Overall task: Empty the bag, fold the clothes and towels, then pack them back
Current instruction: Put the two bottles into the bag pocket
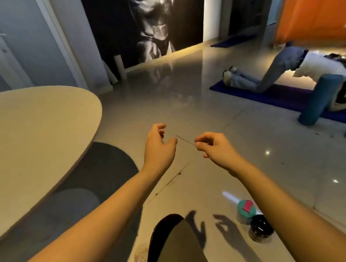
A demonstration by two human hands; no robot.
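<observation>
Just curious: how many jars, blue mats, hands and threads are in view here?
Jars: 2
Blue mats: 2
Hands: 2
Thread: 1
Total: 7

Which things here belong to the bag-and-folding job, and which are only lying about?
Job: left hand; right hand, pinching a thin strand. No bag, clothes or towels in view.
Lying about: table; teal-lidded tub; dark jar; rolled mat.

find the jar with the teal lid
In the head view, the teal-lidded jar stands on the floor at lower right, right beside the dark-lidded jar.
</observation>
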